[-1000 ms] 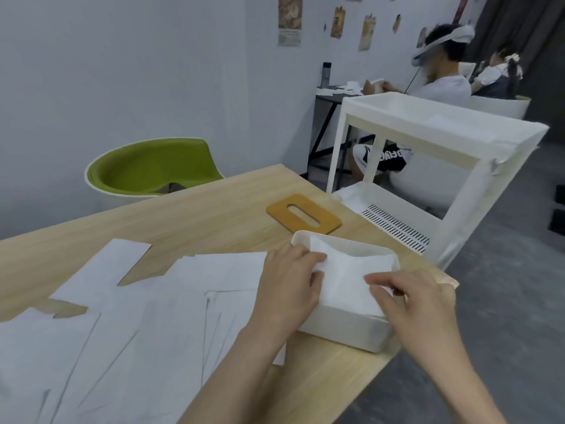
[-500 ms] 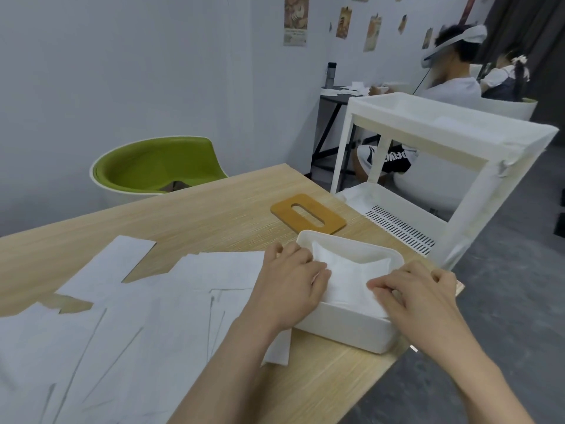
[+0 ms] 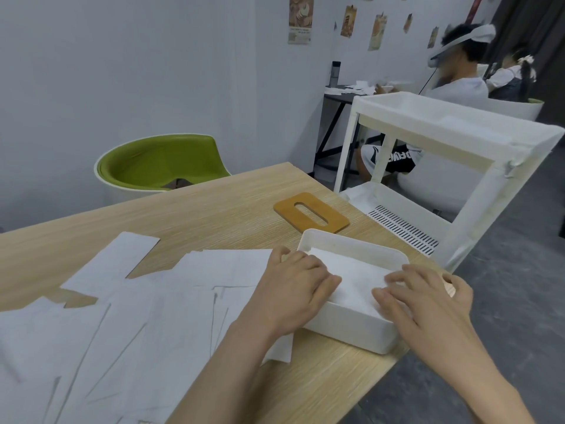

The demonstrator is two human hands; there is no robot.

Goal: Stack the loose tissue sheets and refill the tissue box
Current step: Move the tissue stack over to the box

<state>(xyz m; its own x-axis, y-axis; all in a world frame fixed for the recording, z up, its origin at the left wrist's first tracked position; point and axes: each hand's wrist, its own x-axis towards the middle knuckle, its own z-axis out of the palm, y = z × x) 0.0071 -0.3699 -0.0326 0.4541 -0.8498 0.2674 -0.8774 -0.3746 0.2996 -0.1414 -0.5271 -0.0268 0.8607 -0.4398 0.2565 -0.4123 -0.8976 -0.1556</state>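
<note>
A white open-topped tissue box point(image 3: 348, 330) sits near the right edge of the wooden table point(image 3: 214, 215). Folded white tissue point(image 3: 351, 272) lies inside it. My left hand point(image 3: 298, 287) presses flat on the tissue at the box's left side, fingers straight. My right hand point(image 3: 425, 296) presses the tissue down at the box's right side, fingers spread. Several loose white tissue sheets point(image 3: 137, 316) overlap across the table to the left. The wooden slotted lid point(image 3: 310, 212) lies flat just behind the box.
A white two-tier cart point(image 3: 452, 139) stands close beside the table's right edge. A green tub chair point(image 3: 159, 163) is behind the table by the wall. A seated person point(image 3: 458, 75) works at a dark desk in the far right corner.
Both hands have gone from pinching the tissue above the box to pressing it flat inside. The tissue now lies lower and smoother in the box.
</note>
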